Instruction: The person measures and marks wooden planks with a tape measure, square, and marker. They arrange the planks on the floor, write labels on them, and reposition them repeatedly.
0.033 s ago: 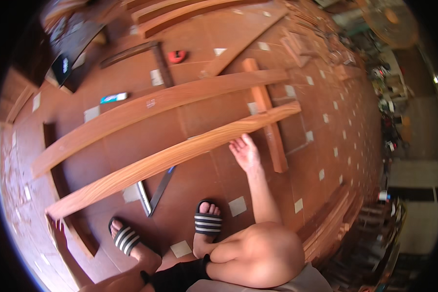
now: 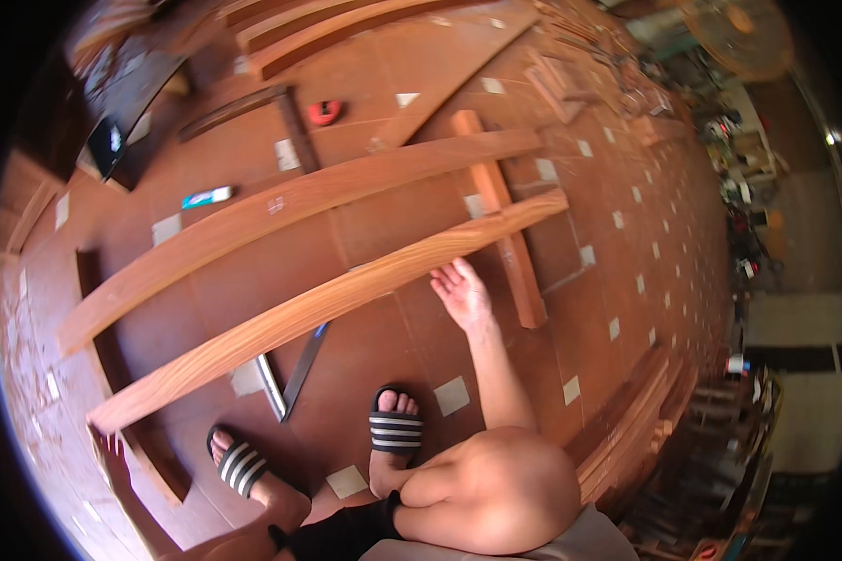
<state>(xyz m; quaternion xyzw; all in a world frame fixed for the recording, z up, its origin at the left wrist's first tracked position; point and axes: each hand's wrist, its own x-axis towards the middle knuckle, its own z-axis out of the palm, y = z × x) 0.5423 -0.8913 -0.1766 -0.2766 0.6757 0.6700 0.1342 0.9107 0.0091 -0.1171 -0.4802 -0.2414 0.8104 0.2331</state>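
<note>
A long reddish-brown wooden beam (image 2: 346, 288) lies slantwise before me, resting across two wooden crosspieces: a right one (image 2: 520, 271) and a left one (image 2: 155, 467). My left hand (image 2: 112, 462) is at the beam's near left end, fingers apart and against it. Along the near edge, right of the middle, my right hand (image 2: 464, 295) has its fingers stretched out and its fingertips at the wood, not wrapped round it. Beyond lies a second, similar beam (image 2: 215, 234) with pale marks on its face. An L-shaped metal square (image 2: 287, 397) with a blue tip sits on the floor, partly under the near beam.
Past the beams lie a red tape measure (image 2: 325, 113), a teal-and-white box (image 2: 206, 197) and a dark L-shaped wooden piece (image 2: 296, 131). More timber (image 2: 341, 33) is at the back, and a wood stack (image 2: 619, 432) is beside my right knee. My sandalled feet (image 2: 395, 425) are near the square.
The view has shifted slightly, so most things sit a little further left in it. Both hands keep about the same places at the beam.
</note>
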